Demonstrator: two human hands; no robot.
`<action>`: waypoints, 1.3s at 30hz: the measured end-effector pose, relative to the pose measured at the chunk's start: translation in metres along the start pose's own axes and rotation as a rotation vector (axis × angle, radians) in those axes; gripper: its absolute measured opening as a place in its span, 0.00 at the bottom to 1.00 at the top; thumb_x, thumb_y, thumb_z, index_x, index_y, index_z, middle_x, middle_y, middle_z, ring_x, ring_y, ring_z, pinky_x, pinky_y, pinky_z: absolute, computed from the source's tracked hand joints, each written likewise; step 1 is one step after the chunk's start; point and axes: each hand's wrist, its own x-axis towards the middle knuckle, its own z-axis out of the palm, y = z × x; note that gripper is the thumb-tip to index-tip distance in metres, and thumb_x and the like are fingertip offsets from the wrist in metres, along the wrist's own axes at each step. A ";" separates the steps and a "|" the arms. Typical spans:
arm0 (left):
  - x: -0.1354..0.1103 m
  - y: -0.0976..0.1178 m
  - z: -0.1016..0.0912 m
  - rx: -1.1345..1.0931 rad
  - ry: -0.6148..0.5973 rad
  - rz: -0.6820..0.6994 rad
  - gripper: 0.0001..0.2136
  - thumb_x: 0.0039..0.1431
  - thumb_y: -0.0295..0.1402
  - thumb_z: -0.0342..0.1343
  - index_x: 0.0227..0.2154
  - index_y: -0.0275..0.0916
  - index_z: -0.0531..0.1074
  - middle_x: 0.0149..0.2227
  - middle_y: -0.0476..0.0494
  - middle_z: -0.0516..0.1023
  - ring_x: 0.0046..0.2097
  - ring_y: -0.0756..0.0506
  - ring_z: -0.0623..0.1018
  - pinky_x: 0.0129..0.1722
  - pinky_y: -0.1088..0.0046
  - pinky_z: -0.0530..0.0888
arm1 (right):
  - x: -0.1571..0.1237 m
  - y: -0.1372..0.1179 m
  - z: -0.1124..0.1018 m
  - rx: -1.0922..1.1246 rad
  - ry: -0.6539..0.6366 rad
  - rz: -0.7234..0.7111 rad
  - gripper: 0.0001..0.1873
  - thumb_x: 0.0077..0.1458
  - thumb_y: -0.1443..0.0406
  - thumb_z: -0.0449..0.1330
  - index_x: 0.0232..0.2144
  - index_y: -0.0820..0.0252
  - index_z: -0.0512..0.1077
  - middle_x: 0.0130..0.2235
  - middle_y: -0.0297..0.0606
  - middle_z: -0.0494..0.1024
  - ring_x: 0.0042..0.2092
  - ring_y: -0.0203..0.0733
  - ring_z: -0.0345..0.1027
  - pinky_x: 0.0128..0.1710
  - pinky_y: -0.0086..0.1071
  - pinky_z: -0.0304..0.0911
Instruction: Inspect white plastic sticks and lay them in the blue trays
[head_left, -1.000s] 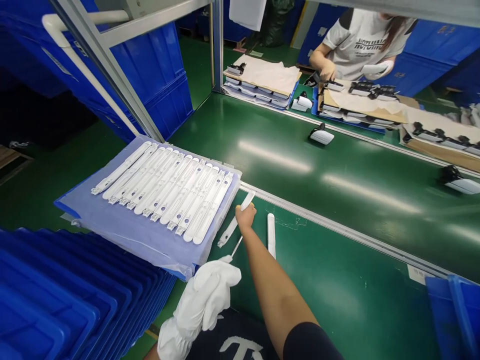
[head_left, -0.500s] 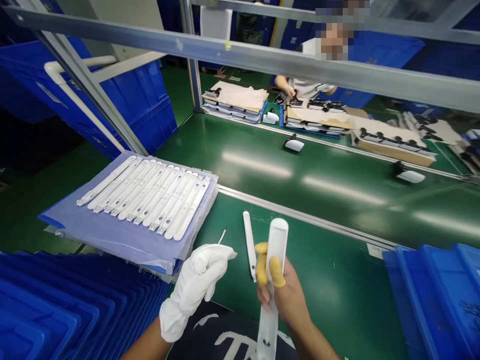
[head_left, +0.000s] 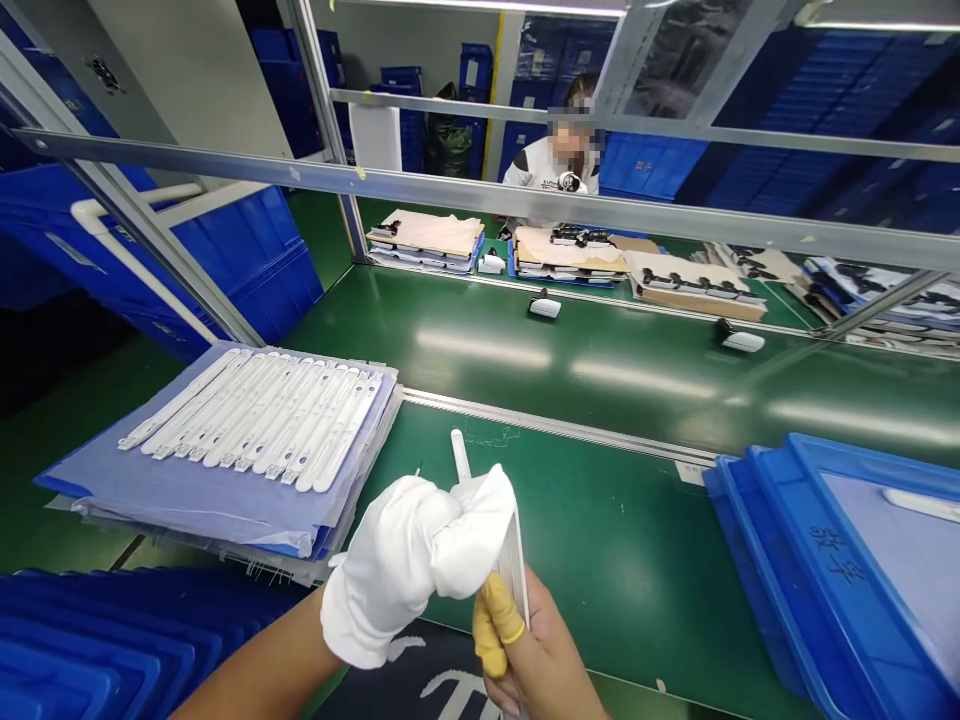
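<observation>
A long white plastic strip (head_left: 513,565) stands nearly upright in the bare right hand (head_left: 529,645), grasped low between yellow-capped fingers (head_left: 491,625), while the white cotton-gloved left hand (head_left: 405,570) closes over its upper end. It looks light and stiff, best held by its narrow edges.

Plastic strip (head_left: 513,560) — partly hidden by gloved hand (head_left: 405,565).
</observation>
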 end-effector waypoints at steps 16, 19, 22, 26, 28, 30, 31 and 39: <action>-0.005 -0.008 0.008 0.201 -0.105 0.190 0.16 0.67 0.30 0.48 0.53 0.43 0.77 0.30 0.42 0.82 0.27 0.45 0.77 0.26 0.70 0.71 | -0.013 -0.005 -0.003 0.015 0.029 -0.009 0.34 0.50 0.35 0.59 0.39 0.57 0.66 0.18 0.20 0.60 0.15 0.24 0.40 0.14 0.20 0.42; 0.004 0.011 0.007 0.260 -0.038 0.288 0.15 0.66 0.29 0.47 0.41 0.37 0.81 0.22 0.42 0.76 0.24 0.44 0.73 0.25 0.67 0.66 | -0.011 -0.002 -0.002 0.021 0.057 0.004 0.34 0.48 0.35 0.60 0.40 0.56 0.65 0.18 0.20 0.60 0.15 0.23 0.40 0.14 0.20 0.42; 0.005 0.006 0.012 0.280 -0.013 0.297 0.18 0.68 0.31 0.44 0.35 0.36 0.80 0.19 0.43 0.71 0.23 0.43 0.71 0.25 0.66 0.66 | -0.014 0.001 -0.002 0.037 0.087 0.005 0.34 0.48 0.35 0.61 0.40 0.55 0.64 0.18 0.20 0.60 0.15 0.23 0.40 0.14 0.20 0.42; -0.005 -0.028 0.019 0.399 -0.122 0.191 0.15 0.67 0.27 0.47 0.41 0.41 0.81 0.17 0.47 0.72 0.19 0.46 0.70 0.23 0.71 0.67 | -0.021 0.001 -0.004 0.026 0.053 -0.052 0.33 0.49 0.35 0.60 0.37 0.57 0.65 0.17 0.21 0.60 0.16 0.24 0.42 0.14 0.20 0.42; -0.007 -0.040 0.018 0.374 -0.145 0.187 0.17 0.68 0.27 0.45 0.44 0.39 0.80 0.25 0.42 0.80 0.24 0.46 0.77 0.28 0.72 0.74 | -0.020 0.000 -0.005 0.026 0.050 -0.040 0.33 0.49 0.35 0.59 0.37 0.57 0.66 0.17 0.21 0.60 0.16 0.24 0.41 0.14 0.20 0.42; -0.008 -0.042 0.015 0.322 -0.168 0.230 0.16 0.69 0.27 0.45 0.49 0.39 0.78 0.39 0.38 0.84 0.37 0.44 0.83 0.40 0.71 0.79 | -0.018 -0.001 -0.007 0.046 0.070 -0.012 0.34 0.49 0.34 0.59 0.38 0.57 0.66 0.17 0.20 0.59 0.16 0.23 0.39 0.13 0.19 0.41; -0.007 -0.039 0.013 0.303 -0.166 0.255 0.16 0.69 0.28 0.46 0.51 0.39 0.77 0.45 0.38 0.84 0.43 0.44 0.83 0.45 0.71 0.79 | -0.016 -0.002 -0.007 0.055 0.076 -0.005 0.34 0.48 0.34 0.59 0.38 0.57 0.66 0.17 0.19 0.59 0.16 0.23 0.38 0.13 0.19 0.41; 0.022 0.002 0.009 0.309 0.111 0.517 0.21 0.73 0.36 0.36 0.42 0.39 0.76 0.17 0.51 0.72 0.17 0.47 0.69 0.16 0.70 0.65 | -0.010 0.000 -0.009 0.041 0.052 0.004 0.34 0.49 0.34 0.59 0.38 0.57 0.64 0.17 0.19 0.59 0.15 0.23 0.40 0.14 0.19 0.41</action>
